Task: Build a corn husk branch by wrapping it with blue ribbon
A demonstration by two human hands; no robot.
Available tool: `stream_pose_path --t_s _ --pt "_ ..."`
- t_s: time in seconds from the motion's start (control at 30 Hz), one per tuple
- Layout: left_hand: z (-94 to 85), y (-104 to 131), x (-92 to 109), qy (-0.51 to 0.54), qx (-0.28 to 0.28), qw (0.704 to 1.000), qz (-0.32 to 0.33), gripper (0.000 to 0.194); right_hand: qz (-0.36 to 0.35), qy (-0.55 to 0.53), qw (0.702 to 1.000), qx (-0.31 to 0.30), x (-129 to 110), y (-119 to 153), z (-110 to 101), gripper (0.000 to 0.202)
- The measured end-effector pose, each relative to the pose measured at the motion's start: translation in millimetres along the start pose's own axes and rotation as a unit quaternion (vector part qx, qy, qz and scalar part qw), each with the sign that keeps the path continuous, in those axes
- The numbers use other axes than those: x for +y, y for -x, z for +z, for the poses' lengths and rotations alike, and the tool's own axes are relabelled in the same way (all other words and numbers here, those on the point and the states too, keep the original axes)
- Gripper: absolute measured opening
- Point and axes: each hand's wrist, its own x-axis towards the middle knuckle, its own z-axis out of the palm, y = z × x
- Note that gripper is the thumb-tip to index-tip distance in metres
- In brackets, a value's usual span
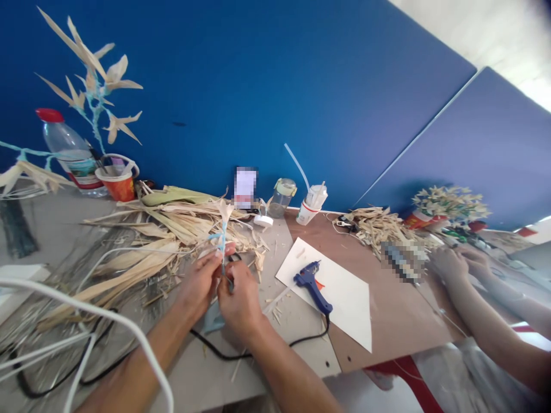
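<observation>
My left hand point(205, 282) is closed around the stem of a corn-husk flower point(224, 226), which stands upright with its pale petals at the top. Light blue wrapping covers the upper stem and a short side twig. Close beside it, my right hand point(240, 291) pinches the lower stem with bent fingers. A dark bit shows near the right fingertips, too small to name. Beneath the hands lies a light blue strip point(214, 320), partly hidden by the right hand. Loose dried corn husks point(142, 252) spread out left of both hands.
A blue glue gun point(314, 288) rests on white board point(353, 315) at right, its black cord running below my wrists. White cable point(129, 321) loops across the left foreground. Behind stand a bottle point(71, 149), red cup point(118, 184), phone point(245, 186) and jar point(282, 198). A co-worker's hands point(451, 267) are far right.
</observation>
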Motion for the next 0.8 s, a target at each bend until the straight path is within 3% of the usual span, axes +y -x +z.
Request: stream_pose_path --t_s 0.13,0.27,0.43,0.7,0.8 --pt "-2.9 2 3 0.061 -0.047 0.996 -0.048 0.021 0.029 -0.030 0.999 0.011 1 -3 -5 0.009" --pt "-4.4 5 0 0.048 -0.078 0.994 -0.068 0.023 0.121 -0.096 0.988 0.015 3 -12 -12 0.009" --pt "0.1 7 -1 0.089 -0.137 0.981 -0.107 0.024 0.247 -0.271 0.930 -0.008 7 -20 -14 0.016" --pt "-7.8 -1 -1 0.152 -0.130 0.970 -0.136 0.018 0.308 -0.449 0.836 -0.074 4 -20 -10 0.029" --pt "-11.2 -1 0 0.166 -0.120 0.969 -0.136 0.017 0.320 -0.466 0.820 -0.088 2 -19 -9 0.029"
